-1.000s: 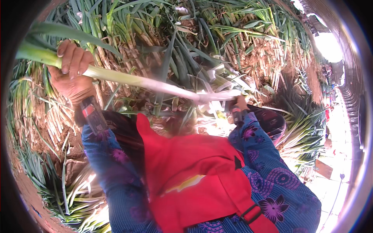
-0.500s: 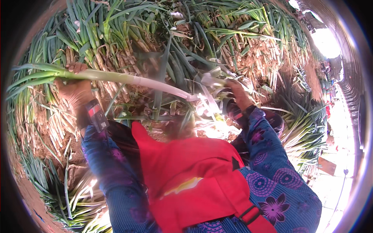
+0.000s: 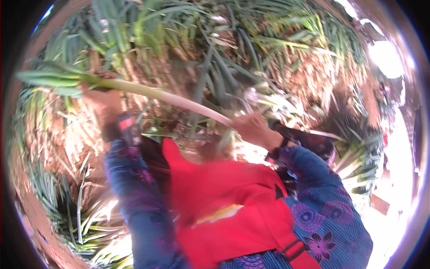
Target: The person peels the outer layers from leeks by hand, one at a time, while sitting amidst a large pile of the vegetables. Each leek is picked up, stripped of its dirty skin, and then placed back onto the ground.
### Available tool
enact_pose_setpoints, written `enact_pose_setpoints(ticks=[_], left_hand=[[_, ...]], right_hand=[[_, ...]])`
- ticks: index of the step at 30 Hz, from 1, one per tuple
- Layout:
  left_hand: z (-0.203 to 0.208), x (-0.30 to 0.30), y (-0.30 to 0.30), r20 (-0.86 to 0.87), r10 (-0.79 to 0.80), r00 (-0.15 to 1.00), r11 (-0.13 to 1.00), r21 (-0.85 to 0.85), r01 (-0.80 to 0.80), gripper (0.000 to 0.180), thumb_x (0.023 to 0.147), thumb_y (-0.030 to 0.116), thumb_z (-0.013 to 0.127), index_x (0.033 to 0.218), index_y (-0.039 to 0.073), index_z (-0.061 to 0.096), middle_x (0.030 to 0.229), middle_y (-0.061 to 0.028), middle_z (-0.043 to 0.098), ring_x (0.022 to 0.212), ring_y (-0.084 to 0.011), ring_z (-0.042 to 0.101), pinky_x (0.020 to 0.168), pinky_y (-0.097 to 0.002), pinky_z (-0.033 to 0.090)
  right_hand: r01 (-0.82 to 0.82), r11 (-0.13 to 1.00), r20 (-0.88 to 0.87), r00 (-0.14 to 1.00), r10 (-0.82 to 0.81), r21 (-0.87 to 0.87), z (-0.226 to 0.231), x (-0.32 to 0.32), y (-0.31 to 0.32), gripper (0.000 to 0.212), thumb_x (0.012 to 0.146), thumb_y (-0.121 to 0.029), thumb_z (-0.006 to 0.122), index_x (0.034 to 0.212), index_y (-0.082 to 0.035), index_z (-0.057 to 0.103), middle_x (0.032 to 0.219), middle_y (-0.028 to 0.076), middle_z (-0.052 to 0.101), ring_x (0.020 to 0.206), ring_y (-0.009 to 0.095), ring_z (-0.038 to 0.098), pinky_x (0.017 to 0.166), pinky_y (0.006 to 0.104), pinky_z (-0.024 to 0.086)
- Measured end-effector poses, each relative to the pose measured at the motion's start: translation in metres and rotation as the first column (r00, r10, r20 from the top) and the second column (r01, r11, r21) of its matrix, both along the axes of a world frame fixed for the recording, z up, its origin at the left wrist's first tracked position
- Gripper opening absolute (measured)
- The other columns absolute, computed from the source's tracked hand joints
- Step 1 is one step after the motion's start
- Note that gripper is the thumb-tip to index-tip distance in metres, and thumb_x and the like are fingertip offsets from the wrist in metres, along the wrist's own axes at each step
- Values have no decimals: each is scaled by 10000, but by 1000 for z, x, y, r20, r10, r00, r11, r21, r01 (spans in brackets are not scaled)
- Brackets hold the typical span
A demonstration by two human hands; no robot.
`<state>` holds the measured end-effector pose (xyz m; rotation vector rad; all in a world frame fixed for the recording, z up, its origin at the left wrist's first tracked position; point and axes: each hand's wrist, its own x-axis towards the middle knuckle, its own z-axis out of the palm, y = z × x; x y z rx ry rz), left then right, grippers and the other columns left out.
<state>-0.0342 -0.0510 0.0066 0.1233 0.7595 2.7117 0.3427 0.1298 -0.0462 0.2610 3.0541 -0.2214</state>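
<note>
A long green onion (image 3: 174, 99), pale along its shaft and green at the leaves, stretches slantwise between my hands, its leafy end at the left. My left hand (image 3: 103, 102) is wrapped round it just below the leaves. At the white lower end my right hand (image 3: 254, 128) is closed on the tip; its fingers are partly smeared by motion, and the root end is hidden behind them. Peeled whitish skins (image 3: 253, 97) lie just beyond my right hand.
Bunched green onions (image 3: 134, 40) with soil on their shafts are heaped along the far side. A second heap (image 3: 300, 67) stands at the far right, with more onions (image 3: 96, 237) at the lower left. A red apron (image 3: 224, 188) covers my lap.
My right hand has come from the loose skins back to the onion's white end and closed on it. The view has shifted slightly, and the onion slants more steeply.
</note>
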Motion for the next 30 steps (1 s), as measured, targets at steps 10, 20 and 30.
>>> enact_pose_setpoints(ticks=[10,20,30], left_hand=[[5,45,50,64,-183,981,982,54,179,425,932,445,428,930,25,495,787,-80,495,724,-219,468,690,-367,412],[10,73,70,78,-386,919,916,155,371,375,947,426,405,945,63,500,767,-68,463,704,-211,433,678,-358,394],[13,77,68,118,-330,937,944,68,324,398,950,437,421,946,46,497,749,-64,471,697,-210,446,665,-352,395]], right_hand=[[258,951,129,963,-238,-172,-35,41,64,414,829,-280,594,1178,-57,585,1123,171,620,1044,339,589,885,406,469],[165,492,-26,933,-359,-855,46,-100,-18,400,859,-268,658,1167,-27,573,1053,154,642,1009,249,618,872,350,473],[178,918,-256,926,-278,-355,40,-84,-23,214,822,-230,645,876,-24,624,761,165,627,681,340,614,629,414,485]])
